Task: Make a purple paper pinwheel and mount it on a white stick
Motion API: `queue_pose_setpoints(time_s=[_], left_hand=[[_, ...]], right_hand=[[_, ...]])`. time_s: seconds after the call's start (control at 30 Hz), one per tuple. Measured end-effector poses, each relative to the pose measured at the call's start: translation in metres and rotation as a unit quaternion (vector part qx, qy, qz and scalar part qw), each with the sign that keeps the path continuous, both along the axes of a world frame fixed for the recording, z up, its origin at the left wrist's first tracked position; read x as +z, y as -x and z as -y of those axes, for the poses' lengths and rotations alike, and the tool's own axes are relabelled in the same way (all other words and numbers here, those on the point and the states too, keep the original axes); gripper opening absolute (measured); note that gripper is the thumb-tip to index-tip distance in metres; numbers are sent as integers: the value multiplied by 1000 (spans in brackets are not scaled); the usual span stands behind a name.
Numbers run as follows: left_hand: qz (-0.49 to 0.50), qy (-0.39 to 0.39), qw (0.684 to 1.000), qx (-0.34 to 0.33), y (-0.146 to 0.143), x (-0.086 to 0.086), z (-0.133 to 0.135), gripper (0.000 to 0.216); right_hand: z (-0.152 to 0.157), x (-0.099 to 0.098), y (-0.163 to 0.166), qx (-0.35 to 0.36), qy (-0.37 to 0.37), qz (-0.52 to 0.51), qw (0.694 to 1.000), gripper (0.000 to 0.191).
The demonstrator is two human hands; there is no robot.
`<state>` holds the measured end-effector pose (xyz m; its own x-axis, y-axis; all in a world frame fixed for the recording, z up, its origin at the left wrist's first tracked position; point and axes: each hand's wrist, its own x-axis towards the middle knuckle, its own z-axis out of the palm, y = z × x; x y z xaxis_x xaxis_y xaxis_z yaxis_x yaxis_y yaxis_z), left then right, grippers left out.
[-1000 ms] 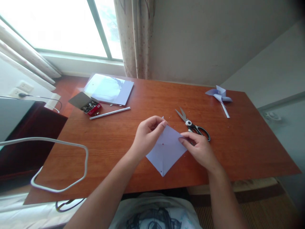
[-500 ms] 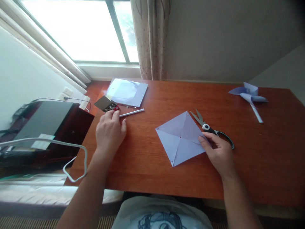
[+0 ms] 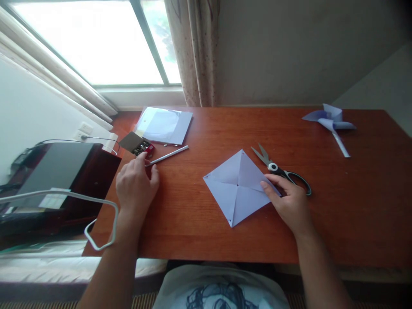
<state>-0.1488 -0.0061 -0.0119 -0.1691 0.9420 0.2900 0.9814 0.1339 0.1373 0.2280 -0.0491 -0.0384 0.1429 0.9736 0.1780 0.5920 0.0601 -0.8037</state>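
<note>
Pinched by the right corner in the right hand (image 3: 291,206): a pale lilac paper square (image 3: 236,191), lying on the brown wooden surface (image 3: 186,214) ahead of the person's printed shirt (image 3: 219,283), with 1 corner turned toward the body. Thumb across the upper face, fingers bent at the edge. Small dark dots at the centre and at 3 visible corners, the 4th corner covered by the fingers. Lines from near the centre out toward the corners, impossible to tell apart as cuts or creases.

Farther left, palm down and thumb spread away from the fingers: the left hand (image 3: 137,184), at the near side of a small red box (image 3: 149,149) and beside the left end of a thin white paper stick (image 3: 169,155). With the fingertips partly hidden, impossible to tell between a grip and mere nearness. Inside the box, in front of a raised grey flap (image 3: 131,142): many shiny metal tacks (image 3: 141,147). Behind the box: a clear sleeve (image 3: 164,126) with pale sheets inside.

Just beyond the right hand: black-and-white-handled scissors (image 3: 277,169), blades apart, tips pointing away and left. Well apart at the far right: a paper pinwheel (image 3: 333,122) on a white stem. Near the left forearm: a looped white cable (image 3: 64,194). Past the surface: a bright window (image 3: 83,43) and speckled curtain (image 3: 199,56).
</note>
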Motion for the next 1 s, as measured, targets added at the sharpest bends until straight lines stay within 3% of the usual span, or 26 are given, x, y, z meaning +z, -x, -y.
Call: queue_pose_setpoints(time_s=[0.23,0.57,1.0], left_hand=[[-46,-2,999,22,5,6,-5,36],[-82,124,986,80,3,29,-28,41],[-86,144,983,79,6,27,-35,41]], right_hand=[[0,0,1,0,2,0,1000,30],[-1,2,1,2,5,0,1000,30],[0,2,1,10,9,6,1000,28]])
